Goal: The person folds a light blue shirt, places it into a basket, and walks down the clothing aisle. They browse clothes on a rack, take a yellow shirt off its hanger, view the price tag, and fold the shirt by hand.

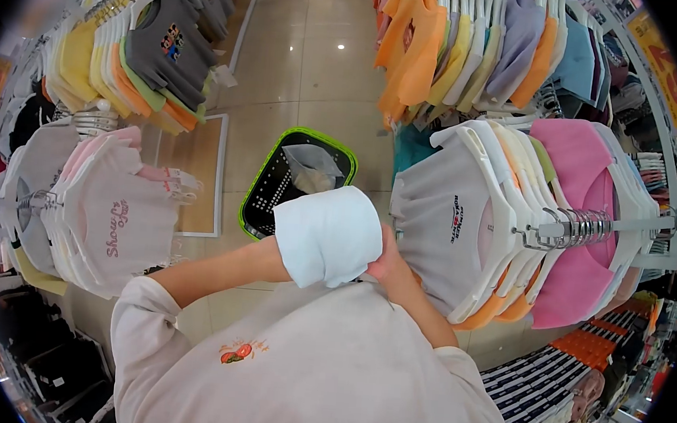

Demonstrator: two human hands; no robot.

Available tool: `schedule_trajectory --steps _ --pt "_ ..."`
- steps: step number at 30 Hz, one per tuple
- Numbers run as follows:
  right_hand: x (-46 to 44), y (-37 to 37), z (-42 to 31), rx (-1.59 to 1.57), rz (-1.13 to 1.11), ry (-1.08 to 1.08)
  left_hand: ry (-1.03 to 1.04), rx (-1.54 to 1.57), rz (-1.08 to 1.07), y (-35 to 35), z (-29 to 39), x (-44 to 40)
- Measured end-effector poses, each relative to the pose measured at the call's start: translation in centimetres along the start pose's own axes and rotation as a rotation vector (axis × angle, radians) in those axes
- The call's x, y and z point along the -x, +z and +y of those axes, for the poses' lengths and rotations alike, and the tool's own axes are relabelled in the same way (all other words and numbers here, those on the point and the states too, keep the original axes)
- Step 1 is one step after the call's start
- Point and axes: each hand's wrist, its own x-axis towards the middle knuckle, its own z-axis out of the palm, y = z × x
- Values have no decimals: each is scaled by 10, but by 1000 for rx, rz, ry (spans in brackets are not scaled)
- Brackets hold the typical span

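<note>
In front of my chest is a folded pale blue cloth (329, 235), bulky and rounded at its upper edge; its kind of garment does not show. My right hand (385, 255) grips the right edge of it, fingers partly behind the fabric. From the left, my left forearm (243, 266) runs in under the cloth, which hides the hand and its fingers. Just beyond the cloth, on the floor, stands a black shopping basket (257, 181) with a green rim. A clear plastic bag (314, 166) with something pale inside lies in it.
Hanging shirts crowd both sides: white and pink ones (116, 210) at left, grey and pink ones (465, 213) at right. Farther up hang grey (165, 43) and orange shirts (407, 42). A tiled aisle (295, 57) runs ahead. Striped packs (539, 394) line the lower right.
</note>
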Motion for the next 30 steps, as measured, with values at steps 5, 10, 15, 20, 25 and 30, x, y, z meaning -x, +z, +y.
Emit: schedule_trajectory --steps 5,10,15,20,25,30 --pt "3 -9 -3 -62 -123 188 -82 -27 -39 2 14 -1" --pt "8 18 -8 237 -107 164 -161 -11 -89 23 12 12" --pt "-14 -14 3 279 -51 43 -150 134 51 71 -29 92" --pt "-20 -17 13 254 -101 42 -534 751 855 100 -42 125" --pt "-46 -14 40 209 -102 111 -580 1622 876 140 -78 102" --pt "-59 -18 62 374 176 -10 -646 1607 960 141 -103 116"
